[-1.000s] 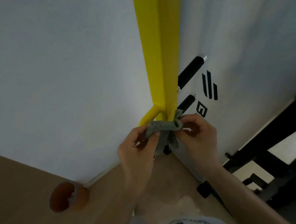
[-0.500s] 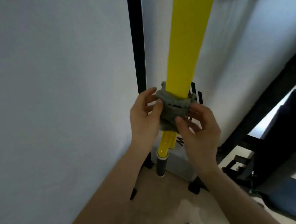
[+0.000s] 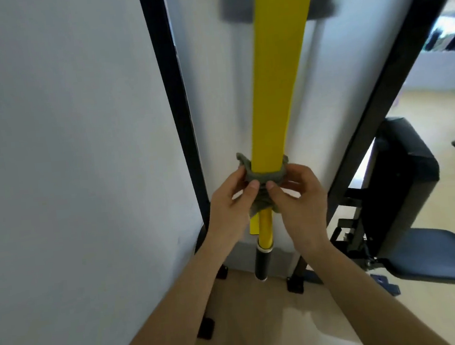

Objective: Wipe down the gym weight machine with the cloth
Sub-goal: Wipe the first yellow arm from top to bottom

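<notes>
A grey-green cloth (image 3: 263, 178) is wrapped around the weight machine's long yellow bar (image 3: 276, 84), about two thirds of the way down it. My left hand (image 3: 231, 205) pinches the cloth's left side and my right hand (image 3: 298, 201) pinches its right side, thumbs meeting in front of the bar. Below the cloth the bar narrows to a yellow tube ending in a black handle grip (image 3: 262, 263). The back of the bar is hidden.
A black frame upright (image 3: 170, 94) runs left of the bar against a white panel (image 3: 213, 90). A slanted black beam (image 3: 394, 72) and a black padded seat (image 3: 434, 255) with backrest stand to the right. Black machine feet (image 3: 206, 327) rest on the beige floor.
Both hands have slid the cloth up the yellow bar from its lower end near the handle. The view has tilted and now shows more of the frame and the seat.
</notes>
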Demonstrator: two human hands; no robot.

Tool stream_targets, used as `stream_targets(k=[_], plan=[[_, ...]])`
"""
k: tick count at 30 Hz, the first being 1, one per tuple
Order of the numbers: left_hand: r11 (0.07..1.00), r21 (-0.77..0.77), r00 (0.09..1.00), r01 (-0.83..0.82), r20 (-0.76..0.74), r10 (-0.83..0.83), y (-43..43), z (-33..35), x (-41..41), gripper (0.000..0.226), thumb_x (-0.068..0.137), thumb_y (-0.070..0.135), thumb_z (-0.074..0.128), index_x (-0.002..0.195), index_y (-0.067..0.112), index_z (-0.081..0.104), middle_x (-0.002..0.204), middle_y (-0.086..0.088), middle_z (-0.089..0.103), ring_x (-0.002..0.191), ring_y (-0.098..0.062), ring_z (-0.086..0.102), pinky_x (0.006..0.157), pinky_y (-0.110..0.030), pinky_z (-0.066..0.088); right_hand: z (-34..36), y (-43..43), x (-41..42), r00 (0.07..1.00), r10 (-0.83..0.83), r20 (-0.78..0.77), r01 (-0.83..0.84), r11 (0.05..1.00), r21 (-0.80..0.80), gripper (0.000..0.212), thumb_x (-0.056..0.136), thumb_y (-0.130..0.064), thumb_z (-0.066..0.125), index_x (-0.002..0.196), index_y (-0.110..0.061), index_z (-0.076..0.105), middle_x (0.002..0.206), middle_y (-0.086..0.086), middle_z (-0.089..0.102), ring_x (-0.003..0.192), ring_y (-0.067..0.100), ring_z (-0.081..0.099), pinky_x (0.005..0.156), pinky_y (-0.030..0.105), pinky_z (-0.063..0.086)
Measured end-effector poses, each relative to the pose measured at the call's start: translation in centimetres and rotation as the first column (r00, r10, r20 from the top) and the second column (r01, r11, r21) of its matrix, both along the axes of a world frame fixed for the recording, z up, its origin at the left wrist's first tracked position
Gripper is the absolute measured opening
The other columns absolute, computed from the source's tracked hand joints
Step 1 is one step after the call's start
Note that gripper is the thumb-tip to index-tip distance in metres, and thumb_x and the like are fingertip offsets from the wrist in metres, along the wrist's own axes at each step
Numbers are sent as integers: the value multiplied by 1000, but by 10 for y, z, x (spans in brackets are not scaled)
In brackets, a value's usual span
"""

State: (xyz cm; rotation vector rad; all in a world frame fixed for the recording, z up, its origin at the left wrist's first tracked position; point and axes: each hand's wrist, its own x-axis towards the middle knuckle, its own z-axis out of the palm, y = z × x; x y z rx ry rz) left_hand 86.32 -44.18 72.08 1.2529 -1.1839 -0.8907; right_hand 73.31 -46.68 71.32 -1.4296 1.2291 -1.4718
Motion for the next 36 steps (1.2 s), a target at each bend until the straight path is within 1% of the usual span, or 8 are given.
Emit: stream_targets(k=[4,7,11,15,21,26,29,36], plan=[[997,-81,999,-2,33,4,-8,18,2,37,101,7,55,131,29,55,120,16,67,112,8,62,88,-8,47,17,-2,-2,1000,-12,12,13,997,-71,34,87,-8,75,118,-16,64,107,-3,71,102,14,68,86,40,61],[990,-133,999,36,17,-34,-10,28,4,40,100,7,57,133,29,52,128,6,66,114,10,61,89,-7,48,29,5,-1,999,-30,18,32,991,-129,40,87,-3,73,124,-17,63,112,-4,71,105,13,68,89,36,60],[970,-216,994,110,40,-104,-19,48,14,41,100,7,57,135,26,50,126,13,63,111,15,59,85,-3,45,49,11,10,994,-113,14,113,972,-204,47,88,1,69,131,-18,61,116,-6,69,107,14,67,91,35,58],[938,-282,979,203,77,-189,-35,75,30,41,101,9,56,138,25,49,130,10,63,112,14,58,88,-4,45,76,11,26,971,-240,18,233,924,-304,46,89,2,67,131,-16,59,116,-9,67,105,9,67,85,19,56],[879,-385,958,283,76,-275,-54,124,44,39,101,12,57,135,29,52,127,11,66,115,5,62,90,-9,49,120,5,43,919,-394,24,355,799,-486,47,89,1,70,127,-23,56,119,-14,63,111,5,63,90,17,53],[816,-495,952,300,95,-292,-64,172,44,41,101,9,55,142,15,54,126,10,66,114,4,62,85,-8,49,159,-6,42,825,-548,-137,335,669,-663,56,87,-4,74,139,-12,55,142,2,54,132,9,50,109,30,46],[783,-557,957,278,90,-276,-66,197,41,41,102,10,55,142,16,55,126,10,67,116,-1,63,86,-11,52,188,-14,40,756,-631,-177,310,582,-752,62,84,-3,77,141,-7,53,146,11,51,133,12,44,109,32,43],[731,-644,969,224,69,-236,-67,254,29,41,103,13,53,143,19,53,122,10,68,111,1,65,90,-16,54,244,-31,31,771,-617,-159,224,496,-839,60,85,1,74,141,-3,53,148,14,48,136,15,43,114,23,37]])
